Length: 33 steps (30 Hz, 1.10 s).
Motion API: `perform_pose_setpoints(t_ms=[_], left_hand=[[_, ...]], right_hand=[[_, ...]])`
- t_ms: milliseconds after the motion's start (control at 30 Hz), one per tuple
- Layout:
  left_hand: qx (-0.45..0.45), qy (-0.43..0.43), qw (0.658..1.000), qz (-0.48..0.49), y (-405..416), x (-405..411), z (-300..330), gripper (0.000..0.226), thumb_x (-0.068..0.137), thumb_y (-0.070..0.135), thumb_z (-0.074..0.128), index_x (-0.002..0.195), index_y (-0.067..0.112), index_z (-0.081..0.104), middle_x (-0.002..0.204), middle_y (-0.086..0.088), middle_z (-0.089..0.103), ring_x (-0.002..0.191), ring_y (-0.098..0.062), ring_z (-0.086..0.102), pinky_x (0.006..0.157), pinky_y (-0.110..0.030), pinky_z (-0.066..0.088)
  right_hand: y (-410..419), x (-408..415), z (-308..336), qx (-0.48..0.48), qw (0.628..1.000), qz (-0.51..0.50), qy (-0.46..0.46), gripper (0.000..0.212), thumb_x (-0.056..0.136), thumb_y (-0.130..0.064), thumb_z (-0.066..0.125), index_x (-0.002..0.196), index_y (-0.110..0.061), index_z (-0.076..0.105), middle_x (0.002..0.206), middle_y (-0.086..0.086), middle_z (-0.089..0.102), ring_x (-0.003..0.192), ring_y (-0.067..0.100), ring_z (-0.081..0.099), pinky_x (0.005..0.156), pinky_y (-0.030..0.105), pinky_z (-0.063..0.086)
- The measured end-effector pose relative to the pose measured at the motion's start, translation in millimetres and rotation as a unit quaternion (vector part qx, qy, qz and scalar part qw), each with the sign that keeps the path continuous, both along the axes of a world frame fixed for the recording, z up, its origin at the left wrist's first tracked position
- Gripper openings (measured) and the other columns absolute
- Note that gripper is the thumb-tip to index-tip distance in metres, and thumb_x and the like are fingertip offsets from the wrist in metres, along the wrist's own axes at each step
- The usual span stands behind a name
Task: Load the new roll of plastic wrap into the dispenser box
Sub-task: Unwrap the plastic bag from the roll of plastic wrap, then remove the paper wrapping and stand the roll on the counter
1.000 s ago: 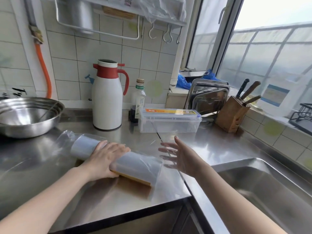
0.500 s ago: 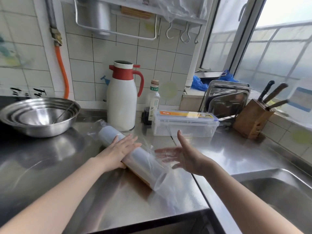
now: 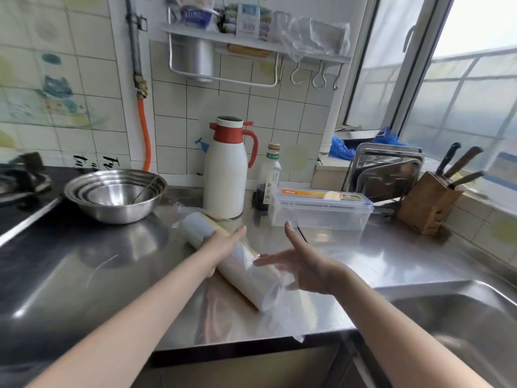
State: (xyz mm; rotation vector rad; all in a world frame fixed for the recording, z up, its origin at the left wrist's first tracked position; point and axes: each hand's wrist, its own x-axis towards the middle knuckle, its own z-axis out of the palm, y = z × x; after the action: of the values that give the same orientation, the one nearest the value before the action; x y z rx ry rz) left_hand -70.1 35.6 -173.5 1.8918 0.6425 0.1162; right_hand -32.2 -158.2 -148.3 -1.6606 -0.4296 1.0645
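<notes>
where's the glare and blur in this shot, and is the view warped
Head view: the window is blown out white; the steel counter carries soft bright reflections. The right hand and the roll's loose wrapper look motion-smeared. Wide-angle lens bows the tile lines and window frame near the edges.

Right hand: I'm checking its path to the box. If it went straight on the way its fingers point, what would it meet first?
Probably the roll: the right hand is open, its fingers aimed left at the roll's wrapping, not at the box. Depth is unclear.
</notes>
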Motion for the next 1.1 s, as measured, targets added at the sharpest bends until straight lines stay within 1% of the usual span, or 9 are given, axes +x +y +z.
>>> perform_pose_setpoints(t_ms=[133, 267, 400, 500, 567, 700, 800, 933, 1100], left_hand=[[-0.107, -0.002, 0.994, 0.037, -5, -11, -12, 0.094, 0.074, 0.054, 0.07, 0.143, 0.005, 0.028, 0.148, -0.013, 0.034, 0.136, -0.032, 0.035, 0.105, -0.046, 0.034], [-0.095, 0.001, 0.994, 0.056, -8, -27, -21, 0.073, 0.068, 0.022, 0.062, 0.133, 0.001, 0.038, 0.134, -0.021, 0.048, 0.123, -0.034, 0.048, 0.103, -0.048, 0.043], [-0.109, -0.057, 0.99, 0.063, 7, -41, -26, 0.035, 0.087, -0.005, 0.032, 0.112, -0.001, 0.056, 0.106, -0.025, 0.061, 0.092, -0.03, 0.061, 0.08, -0.037, 0.05], [-0.168, -0.096, 0.979, 0.071, 22, -51, -25, 0.03, 0.097, -0.002, 0.031, 0.09, 0.007, 0.059, 0.093, -0.016, 0.058, 0.074, -0.022, 0.055, 0.062, -0.031, 0.047], [-0.2, -0.125, 0.97, 0.065, 29, -56, -16, 0.029, 0.099, 0.001, 0.036, 0.08, 0.009, 0.057, 0.081, -0.013, 0.053, 0.068, -0.021, 0.051, 0.053, -0.026, 0.049], [-0.205, -0.159, 0.964, 0.062, 36, -62, 11, 0.034, 0.095, -0.011, 0.035, 0.071, 0.009, 0.048, 0.064, -0.008, 0.042, 0.055, -0.017, 0.045, 0.04, -0.021, 0.047], [-0.183, -0.162, 0.967, 0.072, 46, -66, 28, 0.034, 0.094, -0.014, 0.029, 0.073, 0.007, 0.047, 0.067, -0.01, 0.045, 0.055, -0.019, 0.045, 0.034, -0.017, 0.044], [-0.142, -0.135, 0.976, 0.095, 62, -73, 41, 0.029, 0.095, -0.009, 0.028, 0.082, 0.007, 0.049, 0.068, -0.012, 0.051, 0.044, -0.022, 0.055, 0.032, -0.019, 0.045], [-0.111, -0.111, 0.978, 0.135, 76, -76, 44, 0.036, 0.094, -0.01, 0.026, 0.113, -0.001, 0.056, 0.077, -0.013, 0.055, 0.058, -0.025, 0.055, 0.03, -0.024, 0.047]], right_hand=[[11, -18, 4, -0.04, 0.996, 0.027, -0.069, 0.078, 0.093, -0.064, 0.014, 0.123, -0.012, 0.064, 0.144, -0.004, 0.046, 0.138, 0.016, 0.03, 0.105, 0.048, 0.031], [27, -33, -1, -0.113, 0.96, 0.01, -0.254, 0.036, 0.098, -0.031, 0.047, 0.128, -0.016, 0.06, 0.139, 0.008, 0.054, 0.115, 0.019, 0.053, 0.091, 0.03, 0.043], [38, -40, -13, -0.227, 0.886, 0.09, -0.395, 0.072, 0.081, -0.036, 0.071, 0.145, -0.029, 0.038, 0.142, 0.007, 0.048, 0.126, 0.024, 0.05, 0.106, 0.032, 0.041], [45, -42, -17, -0.269, 0.849, 0.104, -0.444, 0.083, 0.079, -0.043, 0.071, 0.148, -0.021, 0.03, 0.141, 0.007, 0.049, 0.126, 0.026, 0.049, 0.103, 0.034, 0.043], [50, -44, -21, -0.273, 0.857, 0.11, -0.424, 0.076, 0.079, -0.044, 0.07, 0.141, -0.014, 0.039, 0.13, 0.008, 0.055, 0.116, 0.027, 0.055, 0.097, 0.038, 0.048], [56, -55, -28, -0.22, 0.94, 0.116, -0.232, 0.041, 0.087, -0.045, 0.061, 0.113, -0.014, 0.059, 0.092, -0.001, 0.062, 0.079, 0.016, 0.059, 0.079, 0.037, 0.053], [54, -54, -23, -0.211, 0.961, 0.132, -0.117, 0.033, 0.091, -0.041, 0.057, 0.097, -0.009, 0.06, 0.089, 0.005, 0.061, 0.071, 0.019, 0.059, 0.075, 0.033, 0.051], [48, -50, -9, -0.234, 0.957, 0.125, -0.119, 0.035, 0.09, -0.03, 0.062, 0.114, -0.005, 0.058, 0.114, 0.013, 0.057, 0.102, 0.029, 0.058, 0.082, 0.037, 0.051], [53, -43, -4, -0.166, 0.952, 0.044, -0.252, 0.084, 0.087, -0.009, 0.063, 0.153, -0.021, 0.013, 0.158, 0.006, 0.021, 0.142, 0.024, 0.028, 0.111, 0.039, 0.033]])
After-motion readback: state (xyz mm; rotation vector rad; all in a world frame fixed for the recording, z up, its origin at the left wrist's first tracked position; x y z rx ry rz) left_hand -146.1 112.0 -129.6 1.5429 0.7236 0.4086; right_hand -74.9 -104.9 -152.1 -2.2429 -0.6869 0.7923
